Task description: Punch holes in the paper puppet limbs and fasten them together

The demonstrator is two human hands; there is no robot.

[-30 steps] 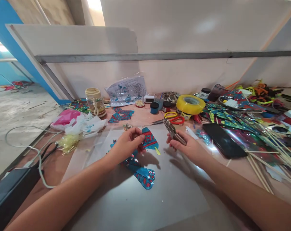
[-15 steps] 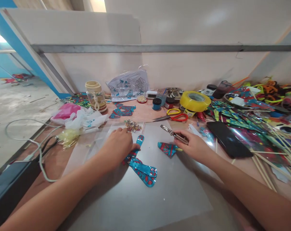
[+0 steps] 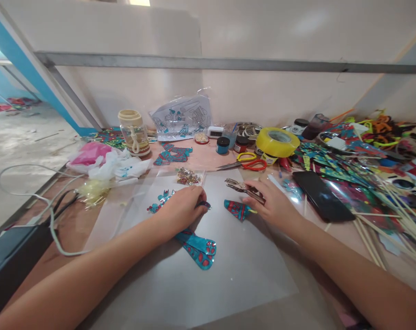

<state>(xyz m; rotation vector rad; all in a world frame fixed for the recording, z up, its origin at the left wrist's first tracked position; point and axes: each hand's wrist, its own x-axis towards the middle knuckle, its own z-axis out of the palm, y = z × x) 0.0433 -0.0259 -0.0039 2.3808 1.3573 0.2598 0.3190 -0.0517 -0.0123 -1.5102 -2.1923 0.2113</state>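
My left hand [image 3: 183, 208] is closed with thumb and fingers pinched on the end of a blue painted strip, which looks tilted up; most of it is hidden. Below that hand, two overlapping blue strips with red spots [image 3: 202, 254] lie on a translucent sheet [image 3: 249, 275]. Blue and red scalloped pieces [image 3: 163, 198] show on its left side. My right hand [image 3: 271, 199] is wrapped round a metal hole punch [image 3: 244, 188], its jaws pointing left. Just under the punch lies a small blue-and-red painted piece [image 3: 237, 209]. A heap of tiny metal fasteners [image 3: 187, 176] sits behind my left hand.
Scissors [image 3: 249, 163], paint jars [image 3: 223, 145] and a yellow tape roll [image 3: 278, 141] stand at the back. A black phone [image 3: 323, 196] and wooden sticks [image 3: 371, 240] are at right. At left are a plastic bag [image 3: 116, 166], a bottle [image 3: 134, 133] and a white cable [image 3: 52, 220].
My left hand has moved right and slightly up, tilting the strip's end and uncovering scalloped pieces on the left. The right hand still holds the hole punch, and the view has shifted a little.
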